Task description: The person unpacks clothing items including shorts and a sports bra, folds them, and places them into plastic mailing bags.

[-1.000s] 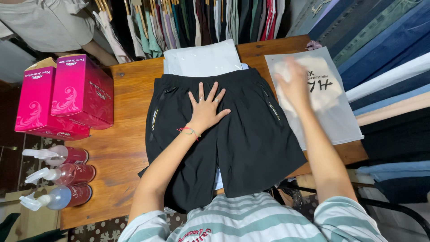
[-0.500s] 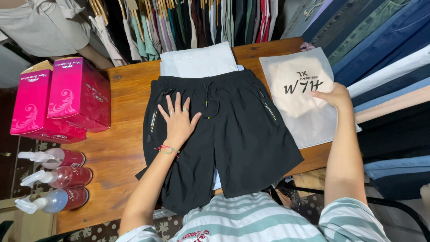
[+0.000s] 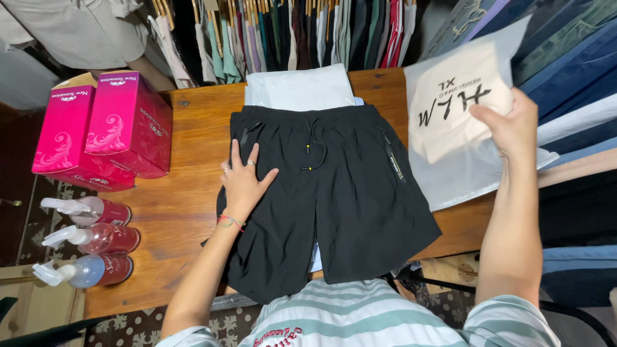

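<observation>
Black shorts lie spread flat on the wooden surface, waistband away from the person, legs hanging over the near edge. A drawstring with yellow tips lies loose on the front below the waistband. The waistband overlaps a stack of pale flat bags at the far edge of the surface.

Left hand: released, palm down, fingers spread. It presses flat on the left leg panel of the shorts, just below the zipped side pocket. A red cord bracelet sits on the wrist.

Right hand: clenched on the right edge of a translucent packaging bag that contains a folded cream garment. The bag is tilted, with its upper part raised off the surface; its lower edge is at or near the surface, just beside the right leg of the shorts.

Surroundings: two magenta boxes stand at the left end of the surface. Three spray bottles lie beside them, below the surface edge. Hanging garments line the far side. Folded fabric stacks fill the right side.
</observation>
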